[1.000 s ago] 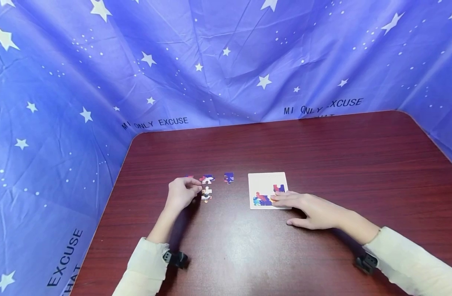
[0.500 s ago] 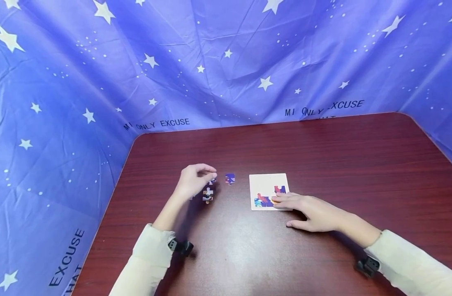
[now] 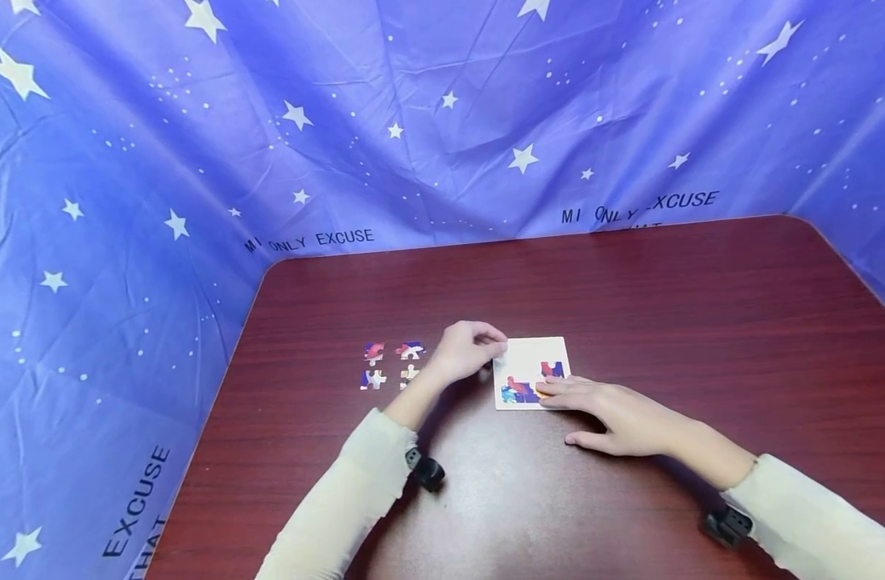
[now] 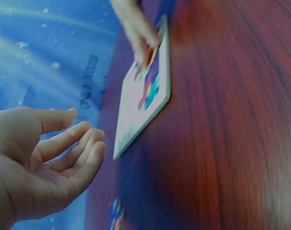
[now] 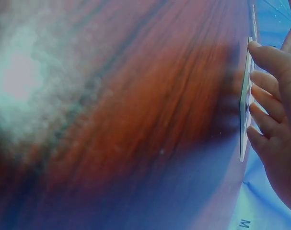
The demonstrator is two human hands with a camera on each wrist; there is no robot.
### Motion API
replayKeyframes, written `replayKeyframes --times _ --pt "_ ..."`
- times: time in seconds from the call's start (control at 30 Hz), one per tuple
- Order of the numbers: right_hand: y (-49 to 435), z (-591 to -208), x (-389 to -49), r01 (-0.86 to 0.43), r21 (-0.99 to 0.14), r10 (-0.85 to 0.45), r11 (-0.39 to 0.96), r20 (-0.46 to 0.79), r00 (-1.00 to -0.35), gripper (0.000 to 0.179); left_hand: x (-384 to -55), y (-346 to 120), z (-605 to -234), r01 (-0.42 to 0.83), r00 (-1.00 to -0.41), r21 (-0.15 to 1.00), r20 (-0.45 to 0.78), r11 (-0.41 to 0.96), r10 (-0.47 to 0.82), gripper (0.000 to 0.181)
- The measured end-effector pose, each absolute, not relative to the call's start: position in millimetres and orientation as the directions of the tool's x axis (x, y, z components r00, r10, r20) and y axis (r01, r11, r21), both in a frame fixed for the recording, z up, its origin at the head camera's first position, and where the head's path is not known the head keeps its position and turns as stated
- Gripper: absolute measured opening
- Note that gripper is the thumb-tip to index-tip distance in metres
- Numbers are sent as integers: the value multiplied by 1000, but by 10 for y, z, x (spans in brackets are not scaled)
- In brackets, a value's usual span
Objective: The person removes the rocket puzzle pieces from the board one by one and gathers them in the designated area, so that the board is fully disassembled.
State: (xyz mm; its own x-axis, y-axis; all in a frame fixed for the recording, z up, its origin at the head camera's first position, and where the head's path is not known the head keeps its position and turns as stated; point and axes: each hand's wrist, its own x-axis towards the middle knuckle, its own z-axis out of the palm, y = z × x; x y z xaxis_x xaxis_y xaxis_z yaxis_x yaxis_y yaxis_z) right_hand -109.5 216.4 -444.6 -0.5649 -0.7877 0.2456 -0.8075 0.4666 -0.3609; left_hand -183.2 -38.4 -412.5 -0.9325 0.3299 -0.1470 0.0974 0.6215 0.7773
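A square white puzzle board (image 3: 523,357) lies on the table, with several colourful jigsaw pieces (image 3: 522,392) along its near edge and a red and blue jigsaw piece (image 3: 552,369) at its right side. My right hand (image 3: 607,413) rests its extended fingers on the board's near right corner, covering part of it. At the far left corner hovers my left hand (image 3: 467,352), fingers loosely bent. In the left wrist view, nothing shows between its thumb and fingers (image 4: 90,148). Below that hand lies one loose jigsaw piece (image 4: 116,214), hidden in the head view.
Left of the board, several loose pieces lie on the table, among them a red and purple piece (image 3: 374,351) and a white and purple piece (image 3: 373,379). My left forearm partly covers another piece (image 3: 409,376). A blue star-patterned curtain (image 3: 449,145) surrounds the dark red table (image 3: 667,306).
My left hand has moved right, from the loose pieces over to the board's far left corner, uncovering some pieces. My right hand has stayed on the board.
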Motion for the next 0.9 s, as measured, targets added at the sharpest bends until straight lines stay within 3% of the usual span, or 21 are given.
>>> replayKeyframes --times 0.43,0.67,0.9 --pt "2222 -4422 -1064 -835 -358 -807 417 277 -522 54 -1759 90 -4278 202 -900 659 -166 724 402 20" --pt "2215 -4345 -1086 -822 -340 -808 457 228 -544 49 -1696 173 -4332 329 -869 613 -102 719 484 26" --pt "2196 -4363 -1076 -816 -345 -812 463 204 -547 49 -1678 193 -4307 260 -883 665 -130 700 452 23"
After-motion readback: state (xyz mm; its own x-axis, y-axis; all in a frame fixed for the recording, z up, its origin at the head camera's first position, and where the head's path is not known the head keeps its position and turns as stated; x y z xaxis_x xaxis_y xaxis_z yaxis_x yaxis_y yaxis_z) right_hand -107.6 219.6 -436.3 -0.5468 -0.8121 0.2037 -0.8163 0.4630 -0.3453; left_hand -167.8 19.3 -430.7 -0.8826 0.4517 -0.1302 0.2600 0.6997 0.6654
